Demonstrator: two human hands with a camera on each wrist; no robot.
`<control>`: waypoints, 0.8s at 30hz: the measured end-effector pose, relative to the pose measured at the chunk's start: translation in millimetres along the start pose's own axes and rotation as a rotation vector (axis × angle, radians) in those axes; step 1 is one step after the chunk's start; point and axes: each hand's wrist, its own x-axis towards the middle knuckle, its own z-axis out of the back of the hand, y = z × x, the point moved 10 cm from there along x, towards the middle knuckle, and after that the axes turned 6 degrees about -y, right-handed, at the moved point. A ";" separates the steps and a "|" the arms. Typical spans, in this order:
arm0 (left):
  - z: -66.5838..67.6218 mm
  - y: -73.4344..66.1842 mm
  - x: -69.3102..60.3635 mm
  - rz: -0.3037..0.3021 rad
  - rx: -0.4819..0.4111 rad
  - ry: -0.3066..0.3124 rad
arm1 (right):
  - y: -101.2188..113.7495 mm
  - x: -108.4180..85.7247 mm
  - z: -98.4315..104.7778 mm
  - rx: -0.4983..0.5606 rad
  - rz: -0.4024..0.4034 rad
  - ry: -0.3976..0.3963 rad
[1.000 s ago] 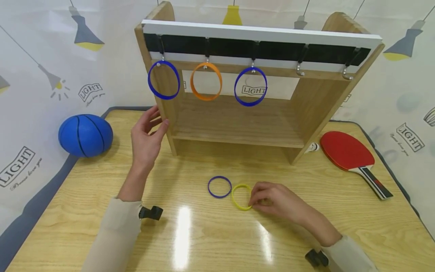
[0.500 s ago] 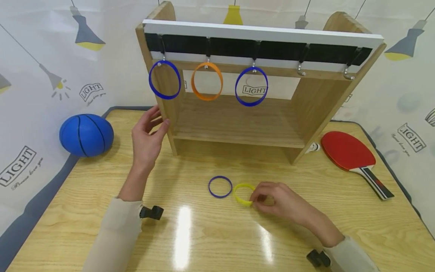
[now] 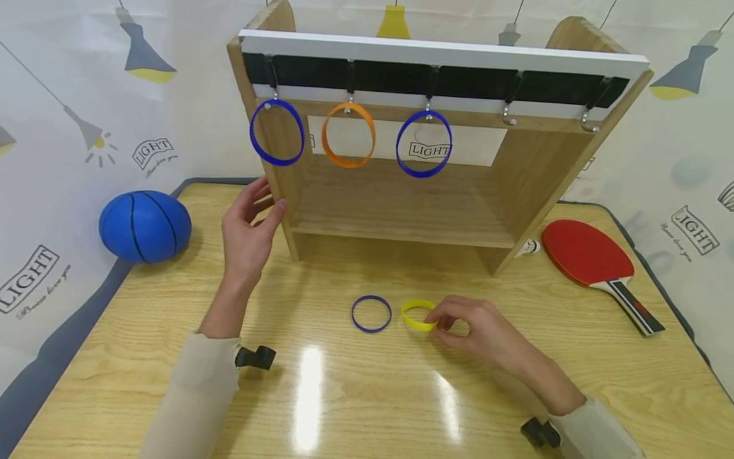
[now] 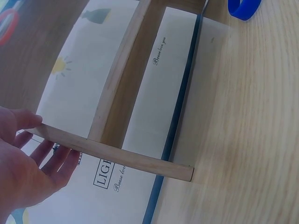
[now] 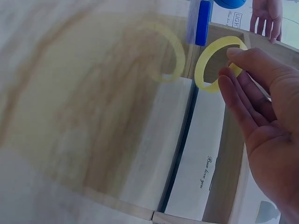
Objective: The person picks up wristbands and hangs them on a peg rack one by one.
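My right hand (image 3: 482,328) pinches the rim of a thin yellow ring (image 3: 417,326), tilted and lifted off the table, between thumb and fingertips; the right wrist view shows the same ring (image 5: 204,65) in the fingers. To its left a dark blue ring (image 3: 371,331) lies flat on the table. My left hand (image 3: 248,236) grips the left side panel (image 3: 281,191) of a wooden shelf, thumb at the front edge and fingers behind. From the shelf's hooks hang a blue ring (image 3: 278,163), an orange ring (image 3: 348,165) and another blue ring (image 3: 423,174).
Two bare hooks (image 3: 508,116) are at the right of the rail. A blue ball (image 3: 145,227) sits at the left. On the right lie a red table tennis paddle (image 3: 587,252) and a shuttlecock (image 3: 529,247). Printed sheets enclose the wooden table (image 3: 367,401).
The yellow ring has come up off the table in my right hand, moving slightly right and away from the blue ring. My left hand stays on the shelf's side panel.
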 end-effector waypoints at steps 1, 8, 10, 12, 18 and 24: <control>-0.1 -0.2 0.1 -0.002 -0.001 0.001 | -0.2 0.2 1.1 -0.005 -0.004 -0.004; -0.1 1.2 -0.1 0.009 0.001 0.001 | -3.0 6.7 23.8 -0.092 -0.059 -0.047; -0.2 1.9 0.0 0.013 0.001 0.002 | -0.9 11.2 36.6 -0.121 -0.053 -0.068; -0.2 2.2 0.1 0.012 0.003 0.003 | 3.5 16.7 50.1 -0.138 -0.033 -0.088; -0.1 2.6 0.6 0.011 0.004 0.003 | 16.4 33.6 86.9 -0.142 -0.011 -0.126; -0.2 1.6 0.4 0.014 0.000 0.001 | 37.8 51.8 115.8 -0.084 -0.042 -0.176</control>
